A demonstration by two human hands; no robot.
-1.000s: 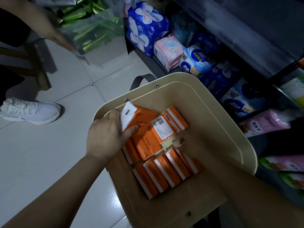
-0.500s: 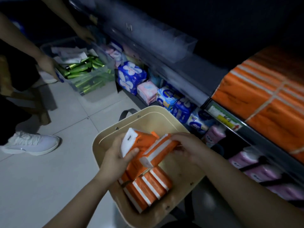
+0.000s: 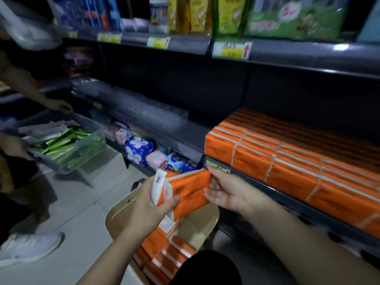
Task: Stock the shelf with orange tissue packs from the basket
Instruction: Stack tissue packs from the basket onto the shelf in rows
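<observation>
Both hands hold a bundle of orange tissue packs (image 3: 188,189) above the beige basket (image 3: 121,213). My left hand (image 3: 152,208) grips its left end, by the white plastic handle flap. My right hand (image 3: 224,192) holds the right end with fingers and thumb. More orange tissue packs in the basket (image 3: 164,262) lie below. On the right, the shelf (image 3: 267,187) carries a stacked row of orange tissue packs (image 3: 287,159), with the held bundle just left of and below that row.
Another person at the left holds a clear bin (image 3: 67,145) of green packets; their white shoe (image 3: 26,247) rests on the tiled floor. Blue and pink packs (image 3: 141,150) fill the lowest shelf. Upper shelves hold green and yellow goods (image 3: 287,17). Dark empty shelf space lies left of the orange row.
The bundle has been lifted out of the basket up to shelf height, with both hands holding it. My view has tilted upward, showing the upper shelves.
</observation>
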